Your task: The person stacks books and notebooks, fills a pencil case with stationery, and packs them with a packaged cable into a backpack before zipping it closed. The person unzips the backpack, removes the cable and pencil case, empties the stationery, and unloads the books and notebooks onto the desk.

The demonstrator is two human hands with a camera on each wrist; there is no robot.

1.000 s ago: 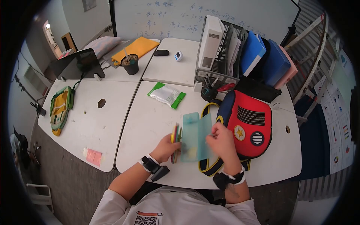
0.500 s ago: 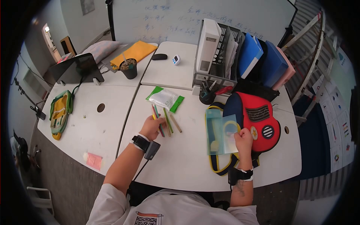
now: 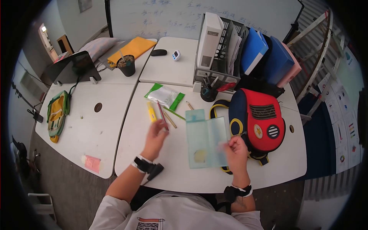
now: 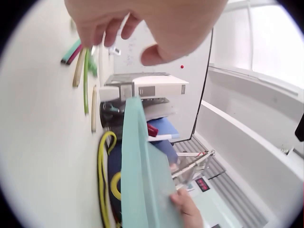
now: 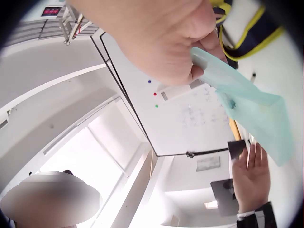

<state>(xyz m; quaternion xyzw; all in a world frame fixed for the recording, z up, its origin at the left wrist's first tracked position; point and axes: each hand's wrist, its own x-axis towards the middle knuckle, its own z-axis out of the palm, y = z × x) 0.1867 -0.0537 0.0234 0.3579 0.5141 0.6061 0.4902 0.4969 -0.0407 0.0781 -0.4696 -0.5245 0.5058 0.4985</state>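
My right hand (image 3: 237,153) pinches the edge of the open lid of a translucent teal pencil case (image 3: 193,132). In the right wrist view the case hangs tilted from the thumb and fingers. A yellowish patch (image 3: 199,156) shows in its lower part. My left hand (image 3: 154,140) is just left of the case, holding nothing; in the right wrist view its fingers (image 5: 251,156) are straight. Beyond it lie a red pencil (image 3: 162,114), a green pencil (image 3: 174,114), wooden-coloured pencils (image 3: 170,119) and a yellow stick-like item (image 3: 151,111).
A red and navy backpack (image 3: 264,115) lies to the right, its yellow-edged strap near the case. A green and white packet (image 3: 165,96) lies behind the pencils. Further back stand a pen cup (image 3: 209,94) and a file rack (image 3: 218,76). A green pouch (image 3: 58,113) lies far left.
My left hand has put the bundle of pencils down on the table and let go, then drawn back slightly. My right hand has swung the pencil case right and back toward the middle.
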